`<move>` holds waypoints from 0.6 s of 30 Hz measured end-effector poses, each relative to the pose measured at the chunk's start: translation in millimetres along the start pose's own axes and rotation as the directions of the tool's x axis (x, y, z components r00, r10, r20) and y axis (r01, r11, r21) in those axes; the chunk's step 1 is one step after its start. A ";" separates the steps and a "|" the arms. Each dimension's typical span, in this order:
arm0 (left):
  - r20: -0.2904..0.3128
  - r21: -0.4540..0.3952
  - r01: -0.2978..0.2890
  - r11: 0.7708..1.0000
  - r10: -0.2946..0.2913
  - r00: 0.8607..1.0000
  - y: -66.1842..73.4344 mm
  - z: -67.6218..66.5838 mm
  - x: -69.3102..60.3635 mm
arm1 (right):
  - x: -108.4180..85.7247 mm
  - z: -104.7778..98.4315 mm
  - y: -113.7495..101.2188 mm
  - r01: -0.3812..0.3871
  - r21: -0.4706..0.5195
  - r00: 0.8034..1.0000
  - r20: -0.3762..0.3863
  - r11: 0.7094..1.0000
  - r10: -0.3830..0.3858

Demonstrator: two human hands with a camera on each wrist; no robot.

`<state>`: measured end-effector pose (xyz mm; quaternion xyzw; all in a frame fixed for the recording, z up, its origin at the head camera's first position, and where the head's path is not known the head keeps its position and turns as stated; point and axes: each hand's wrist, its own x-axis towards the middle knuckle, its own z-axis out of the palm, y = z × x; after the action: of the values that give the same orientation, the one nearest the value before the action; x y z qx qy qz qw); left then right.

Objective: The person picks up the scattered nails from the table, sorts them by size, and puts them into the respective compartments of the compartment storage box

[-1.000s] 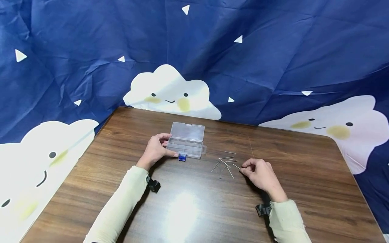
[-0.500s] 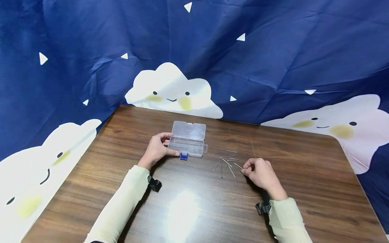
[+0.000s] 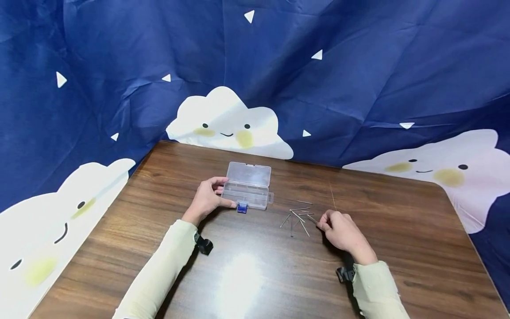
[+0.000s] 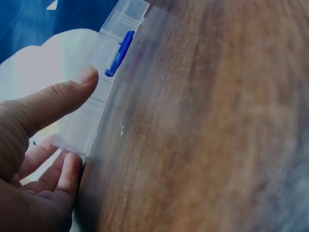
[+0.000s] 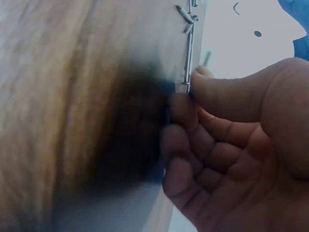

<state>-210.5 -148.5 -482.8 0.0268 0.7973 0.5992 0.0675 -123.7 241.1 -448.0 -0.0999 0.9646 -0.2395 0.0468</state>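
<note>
The left hand grips the left end of a clear plastic box, thumb at the front, fingers behind. Its lid is raised and tilts back; a blue latch hangs at the front edge. The left wrist view shows the thumb of the left hand over the box, beside the blue latch. Right of the box lie several thin metal nails. At their right side the right hand pinches the end of one nail between thumb and index finger, low over the table.
The wooden table reaches back to a blue cloth with white clouds and triangles. A dark wrist camera sits on the left wrist, another on the right.
The head view has shifted slightly. Both hands stay nearly in place, the left on the box and the right at the same nail.
</note>
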 end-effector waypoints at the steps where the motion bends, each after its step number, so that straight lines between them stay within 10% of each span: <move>1: -0.001 -0.002 0.003 1.000 -0.003 1.000 0.4 0.1 -0.2 | 0.1 -0.3 0.4 0.005 0.011 1.000 -0.008 1.000 -0.005; 18: -0.008 -0.026 -0.003 1.000 0.002 1.000 2.1 1.7 -0.2 | 6.7 -1.9 -0.5 -0.067 0.272 0.993 -0.073 0.960 0.090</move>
<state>-210.2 -146.3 -481.2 0.0245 0.7898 0.6096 0.0637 -130.4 240.1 -446.4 -0.0441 0.9274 -0.3705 0.0285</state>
